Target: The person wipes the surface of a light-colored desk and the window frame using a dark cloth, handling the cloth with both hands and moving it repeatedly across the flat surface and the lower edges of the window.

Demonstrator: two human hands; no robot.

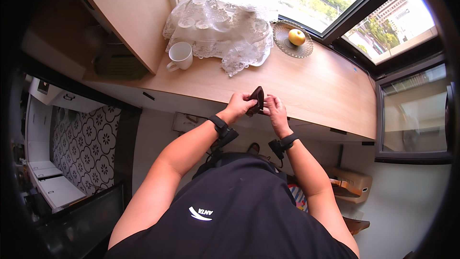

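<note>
A dark brown folded item (257, 99), perhaps a wallet or a cloth, is pinched between the thumb and fingers of my left hand (238, 106) at the counter's front edge. My right hand (275, 110) is just to the right of it, fingers slightly bent and close to its side; whether they touch it I cannot tell. Beyond both hands lies the light wood countertop (316, 93). A white mug (180, 55) stands on it to the left, beside a white lace cloth (230, 25) draped over several cups and a white tray (264, 58).
A patterned glass plate (305, 50) holding a yellow apple (297, 37) stands by the window at the back right. An open window sash (415, 108) juts in at the right end. A wooden cabinet panel (125, 14) rises at the left. Brown chair parts (345, 187) are low at the right.
</note>
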